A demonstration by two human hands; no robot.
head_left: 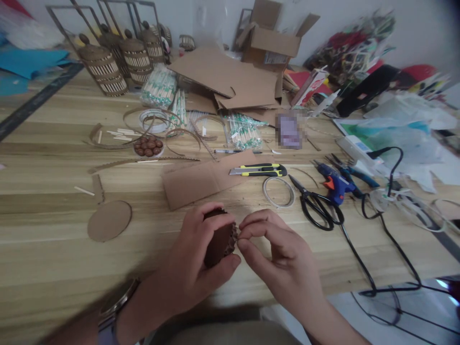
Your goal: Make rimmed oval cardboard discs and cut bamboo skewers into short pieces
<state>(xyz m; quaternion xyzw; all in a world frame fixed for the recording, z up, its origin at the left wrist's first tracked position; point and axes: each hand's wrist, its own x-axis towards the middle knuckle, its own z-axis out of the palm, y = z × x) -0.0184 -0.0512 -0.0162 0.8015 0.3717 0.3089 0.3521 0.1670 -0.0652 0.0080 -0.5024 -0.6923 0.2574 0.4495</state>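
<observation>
Near the front edge of the table, my left hand [196, 249] is wrapped around a dark brown round cardboard piece [218, 242] with a ridged, corrugated rim. The piece is tilted, its flat face partly hidden by my fingers. My right hand [275, 249] is at the ridged rim on the right side, thumb and forefinger pinched together; what lies between them is too small to make out. A flat cardboard disc [109, 220] lies to the left of my hands. Beyond them a yellow and black utility knife [258, 170] rests on a cardboard strip [190, 184].
Right of my hands lie a tape roll [278, 192], black-handled scissors [316, 208] and a blue glue gun [334, 182]. Farther back are a bowl of brown balls [148, 146], bagged sticks [244, 132] and cardboard sheets [230, 76]. Lantern-like containers [104, 72] stand back left.
</observation>
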